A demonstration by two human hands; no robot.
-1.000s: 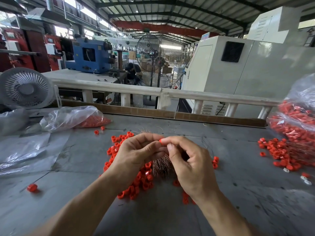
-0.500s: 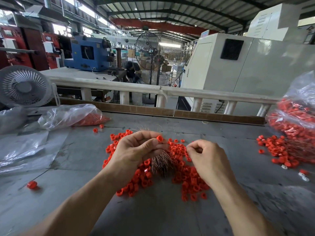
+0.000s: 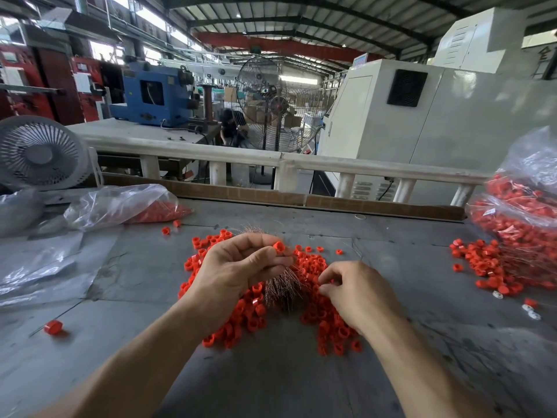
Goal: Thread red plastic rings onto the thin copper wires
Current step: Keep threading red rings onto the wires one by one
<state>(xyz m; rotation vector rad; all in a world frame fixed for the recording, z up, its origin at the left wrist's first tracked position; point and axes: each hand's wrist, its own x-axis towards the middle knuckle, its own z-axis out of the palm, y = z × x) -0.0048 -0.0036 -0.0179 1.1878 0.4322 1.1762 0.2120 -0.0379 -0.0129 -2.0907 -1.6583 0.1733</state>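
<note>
Reaching down at 5 o'clock of the heap, the right hand (image 3: pixel 358 294) has its fingertips curled into the loose red rings (image 3: pixel 313 267) on the grey worktop (image 3: pixel 271 381); whether that grip has closed on a ring or a wire cannot be told. Just beyond and to 10 o'clock of it, the left hand (image 3: pixel 238 267) is raised above the pile, thumb and forefinger clamped on a single red ring (image 3: pixel 278 246) at its fingertips. Under that hand lies the bundle of thin copper wires (image 3: pixel 283 289), its long axis running roughly from 6 to 12 o'clock, strands fanning out past the knuckles. The relation that counts: the held ring sits at about 11 o'clock from the right hand's fingers, with the wire bundle between the two hands, so the right hand is probably the nearer one to bring a wire end up to the ring's bore. Farther off, at 2 o'clock, clear bags of rings (image 3: pixel 524 218) stand beside a second scatter. At 10 o'clock lies another plastic bag (image 3: pixel 120 205), and beyond it a small white fan (image 3: pixel 39 152).
</note>
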